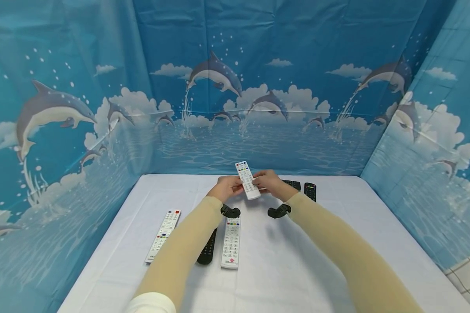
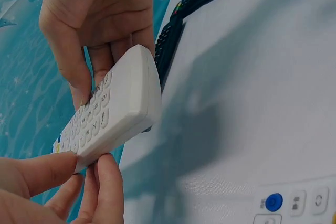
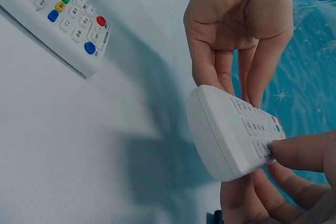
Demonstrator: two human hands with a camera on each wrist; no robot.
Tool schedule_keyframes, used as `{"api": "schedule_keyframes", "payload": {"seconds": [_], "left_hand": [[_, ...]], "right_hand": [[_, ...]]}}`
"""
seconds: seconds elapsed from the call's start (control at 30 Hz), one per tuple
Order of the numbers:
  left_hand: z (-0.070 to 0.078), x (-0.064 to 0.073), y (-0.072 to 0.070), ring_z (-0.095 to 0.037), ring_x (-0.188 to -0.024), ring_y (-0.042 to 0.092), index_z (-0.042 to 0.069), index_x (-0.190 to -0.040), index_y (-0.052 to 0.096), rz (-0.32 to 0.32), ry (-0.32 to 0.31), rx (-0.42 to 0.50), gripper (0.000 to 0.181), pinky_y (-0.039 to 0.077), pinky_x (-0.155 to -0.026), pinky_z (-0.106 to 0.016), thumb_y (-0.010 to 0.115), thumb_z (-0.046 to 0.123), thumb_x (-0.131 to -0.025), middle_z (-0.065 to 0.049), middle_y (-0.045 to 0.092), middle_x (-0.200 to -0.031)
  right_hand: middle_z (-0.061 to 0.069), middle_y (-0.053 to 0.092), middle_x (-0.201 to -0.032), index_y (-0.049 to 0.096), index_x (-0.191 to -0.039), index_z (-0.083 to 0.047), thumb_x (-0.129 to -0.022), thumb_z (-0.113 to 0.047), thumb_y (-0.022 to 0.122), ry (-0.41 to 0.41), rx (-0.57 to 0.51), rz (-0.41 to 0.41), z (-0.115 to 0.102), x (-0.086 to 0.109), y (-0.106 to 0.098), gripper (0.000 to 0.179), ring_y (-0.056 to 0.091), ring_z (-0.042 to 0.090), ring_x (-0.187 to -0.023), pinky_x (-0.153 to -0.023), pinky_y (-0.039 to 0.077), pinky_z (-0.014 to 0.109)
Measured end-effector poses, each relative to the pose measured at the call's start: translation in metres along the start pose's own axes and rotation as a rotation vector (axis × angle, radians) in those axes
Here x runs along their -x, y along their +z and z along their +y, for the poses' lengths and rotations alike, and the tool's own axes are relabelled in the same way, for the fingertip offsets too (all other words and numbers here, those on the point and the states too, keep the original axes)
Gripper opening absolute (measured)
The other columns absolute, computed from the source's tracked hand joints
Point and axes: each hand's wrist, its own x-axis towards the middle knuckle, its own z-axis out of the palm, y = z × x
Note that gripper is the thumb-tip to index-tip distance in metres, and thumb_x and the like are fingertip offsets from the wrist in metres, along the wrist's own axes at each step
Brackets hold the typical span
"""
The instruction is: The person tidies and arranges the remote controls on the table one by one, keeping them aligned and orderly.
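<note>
A white remote control [image 1: 248, 180] with rows of buttons is held above the far part of the table, between both hands. My left hand [image 1: 228, 188] pinches its left edge, thumb on the side by the buttons and fingers beneath. From the other side, my right hand [image 1: 271, 182] grips it, its thumb [image 3: 299, 152] on the button face and its fingers under the back. In the left wrist view the blank end of the held remote [image 2: 137, 85] faces the camera, raised over its shadow on the cloth.
Nearer lie a white remote [image 1: 163, 237] at left, a black remote [image 1: 208, 250] partly behind the left forearm, and another white remote [image 1: 231, 243]. Two black remotes [image 1: 291, 184] [image 1: 310, 191] lie beyond the right wrist. Dolphin-print curtains [image 1: 258, 143] enclose the white-clothed table [image 1: 282, 278].
</note>
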Motion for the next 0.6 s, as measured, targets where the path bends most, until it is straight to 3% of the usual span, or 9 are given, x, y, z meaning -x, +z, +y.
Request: {"api": "schedule_keyframes", "payload": {"seconds": [0.2, 0.6], "left_hand": [[0.002, 0.008, -0.002, -0.025, -0.095, 0.071, 0.002, -0.13, 0.067, -0.033, 0.022, -0.052, 0.038, 0.056, -0.093, -0.036, 0.065, -0.007, -0.093, -0.018, 0.07, -0.111], [-0.001, 0.021, 0.0, -0.021, -0.084, 0.07, 0.0, -0.131, 0.065, -0.077, 0.055, -0.163, 0.041, 0.056, -0.091, -0.035, 0.066, -0.01, -0.091, -0.018, 0.071, -0.109]], "right_hand": [[0.018, 0.06, -0.126, 0.053, -0.141, -0.006, -0.098, -0.009, 0.064, 0.011, -0.002, -0.018, -0.003, 0.003, -0.004, 0.044, 0.064, 0.03, -0.106, -0.095, 0.053, 0.049], [0.019, 0.059, -0.127, 0.047, -0.148, -0.01, -0.096, -0.007, 0.066, 0.019, 0.017, -0.057, -0.003, 0.022, -0.011, 0.056, 0.066, 0.031, -0.105, -0.09, 0.057, 0.048]]}}
